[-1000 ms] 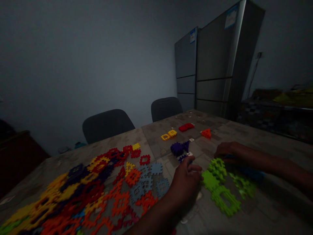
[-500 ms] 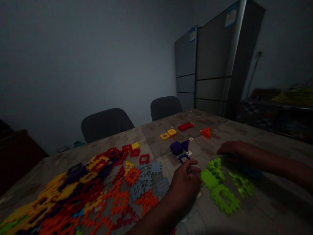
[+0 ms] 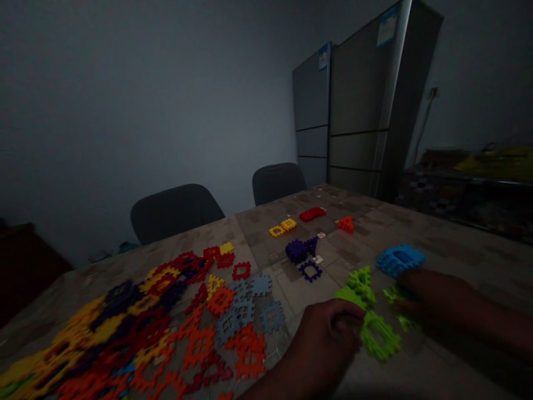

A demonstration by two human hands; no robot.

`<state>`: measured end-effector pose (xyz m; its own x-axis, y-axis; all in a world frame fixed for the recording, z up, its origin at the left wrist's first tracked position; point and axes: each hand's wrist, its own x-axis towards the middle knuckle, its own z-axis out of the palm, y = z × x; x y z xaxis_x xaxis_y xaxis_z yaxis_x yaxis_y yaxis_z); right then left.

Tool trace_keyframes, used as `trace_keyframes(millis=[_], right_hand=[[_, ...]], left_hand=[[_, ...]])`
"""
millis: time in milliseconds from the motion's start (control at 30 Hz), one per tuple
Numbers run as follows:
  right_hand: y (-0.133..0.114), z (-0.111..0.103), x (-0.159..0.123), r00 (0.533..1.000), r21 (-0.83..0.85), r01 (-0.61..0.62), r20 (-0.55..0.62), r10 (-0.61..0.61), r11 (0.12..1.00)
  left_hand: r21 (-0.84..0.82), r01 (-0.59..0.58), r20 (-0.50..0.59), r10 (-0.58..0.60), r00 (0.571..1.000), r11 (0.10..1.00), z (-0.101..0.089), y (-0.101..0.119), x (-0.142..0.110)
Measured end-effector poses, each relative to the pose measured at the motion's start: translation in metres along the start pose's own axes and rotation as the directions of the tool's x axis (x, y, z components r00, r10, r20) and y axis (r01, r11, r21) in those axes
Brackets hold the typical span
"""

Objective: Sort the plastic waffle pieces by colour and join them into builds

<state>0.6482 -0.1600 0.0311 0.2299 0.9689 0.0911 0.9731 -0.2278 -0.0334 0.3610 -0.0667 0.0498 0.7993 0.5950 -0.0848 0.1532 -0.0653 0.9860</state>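
The room is dim. My left hand (image 3: pixel 328 333) rests on the table with fingers curled against the near edge of a green interlocking tile piece (image 3: pixel 377 336); whether it grips the tile is unclear. My right hand (image 3: pixel 433 297) lies over smaller green tiles (image 3: pixel 393 294) to the right, its fingers too dark to read. A green built cluster (image 3: pixel 361 279) stands between my hands. Just beyond my right hand sits a blue assembled block (image 3: pixel 400 259).
A wide spread of loose red, orange, yellow, purple and grey-blue tiles (image 3: pixel 166 316) covers the table's left. Farther off lie a purple cluster (image 3: pixel 300 249), a yellow pair (image 3: pixel 282 227), a red piece (image 3: pixel 312 214) and an orange piece (image 3: pixel 345 224). Two chairs (image 3: pixel 175 211) and tall cabinets (image 3: pixel 358 105) stand behind.
My right hand has pulled back toward me from the far side of the green pieces, uncovering the blue block. My left hand has slid nearer and rightward onto the green tile.
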Motion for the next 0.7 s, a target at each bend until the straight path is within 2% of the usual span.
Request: trace_keyframes(millis=[100, 333, 533, 700], right_hand=[[-0.008, -0.002, 0.000, 0.997, -0.029, -0.042, 0.065, 0.044, 0.999], [-0.018, -0.011, -0.002, 0.990, -0.043, -0.086, 0.110, 0.091, 0.995], [-0.023, -0.008, -0.007, 0.985, -0.023, -0.085, 0.147, 0.088, 0.996], [-0.023, -0.003, -0.010, 0.987, -0.009, -0.082, 0.141, 0.083, 0.997]], left_hand=[[-0.002, 0.011, -0.003, -0.011, 1.000, 1.000, -0.003, -0.002, -0.002], [-0.060, 0.026, 0.000, -0.026, 1.000, 0.998, -0.012, -0.003, -0.008], [-0.133, 0.041, -0.028, -0.045, 0.999, 0.990, -0.016, -0.013, -0.012], [-0.136, -0.016, -0.058, 0.008, 0.998, 0.991, -0.020, -0.021, -0.015]])
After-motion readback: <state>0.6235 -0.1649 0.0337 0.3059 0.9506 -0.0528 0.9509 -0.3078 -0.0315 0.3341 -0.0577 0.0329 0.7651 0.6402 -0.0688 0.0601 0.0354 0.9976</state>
